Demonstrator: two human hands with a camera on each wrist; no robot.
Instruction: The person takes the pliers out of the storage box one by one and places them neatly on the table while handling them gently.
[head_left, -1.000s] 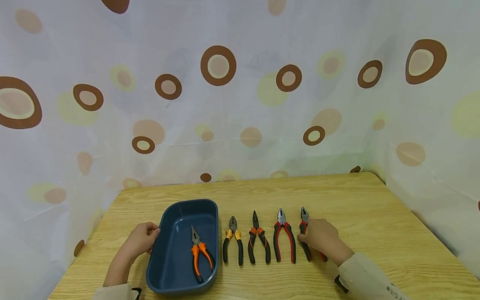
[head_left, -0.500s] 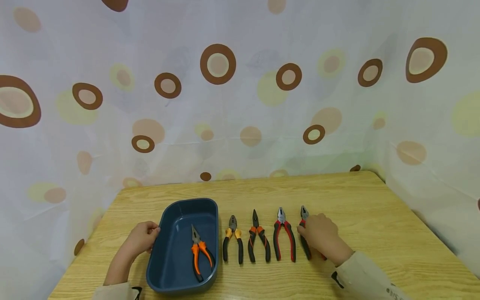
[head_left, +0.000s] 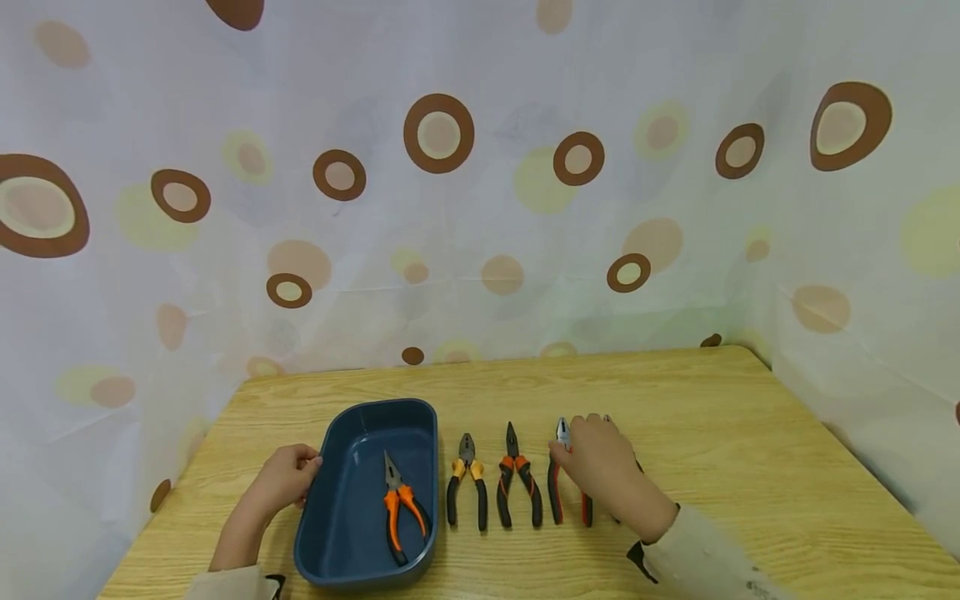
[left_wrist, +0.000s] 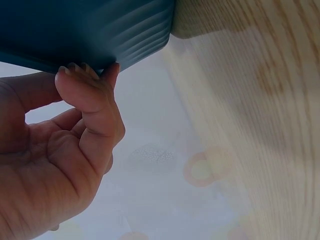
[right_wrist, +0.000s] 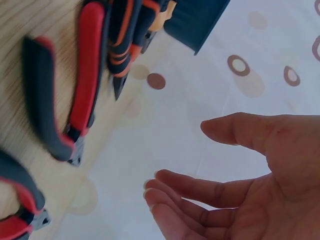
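My left hand [head_left: 281, 479] pinches the left rim of a deep dark-blue tray [head_left: 345, 525], its fingers bent against the edge in the left wrist view. Inside the tray lie orange-and-black long-nose pliers [head_left: 392, 477]. Above the table, my right hand [head_left: 607, 467] has thumb and fingers apart, with nothing between them in the right wrist view. Beneath it are red-and-black combination pliers [right_wrist: 87, 65], partly covered in the head view. A second red-and-black pair [right_wrist: 22, 175] lies to their right, mostly hidden by that hand in the head view.
Between the tray and my right hand lie yellow-and-black pliers [head_left: 467, 450] and black-and-orange long-nose pliers [head_left: 512, 442], jaws pointing away. The wood-grain table [head_left: 720, 450] ends at a patterned white curtain [head_left: 465, 217] behind and at both sides.
My right hand has let go of the rightmost red-and-black pliers and moved left, over the neighbouring red-and-black pair. My left hand and the tray have stayed in place.
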